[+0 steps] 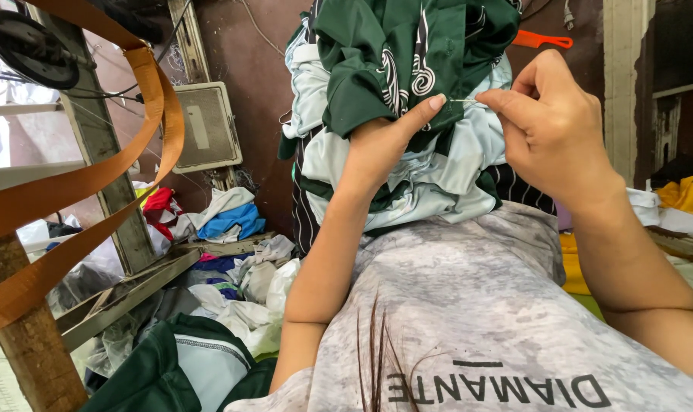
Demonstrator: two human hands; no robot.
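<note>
Head view, two people talk about it:

— What does the person hold?

— A bundle of clothes [396, 99], raised in front of the chest. It is dark green cloth with white curly patterns, mixed with pale blue cloth and some black parts with thin white stripes. All is folded and crumpled together.

— And the hands?

— The left hand [384, 145] is closed on the bundle from below, the thumb pressing on the green cloth. The right hand [552, 126] is just beside it, thumb and first finger pinched shut on a thin needle [462, 100]. The tip of the needle touches the green cloth near the left thumb.

— What is around?

— The person wears a grey marbled shirt [468, 305]. On the left an orange strap [94, 175] makes a loop over a wooden post [33, 351]. Below there is a pile of mixed clothes [232, 259]: white, blue, red and green. On the right edge lies yellow cloth [689, 194].
</note>
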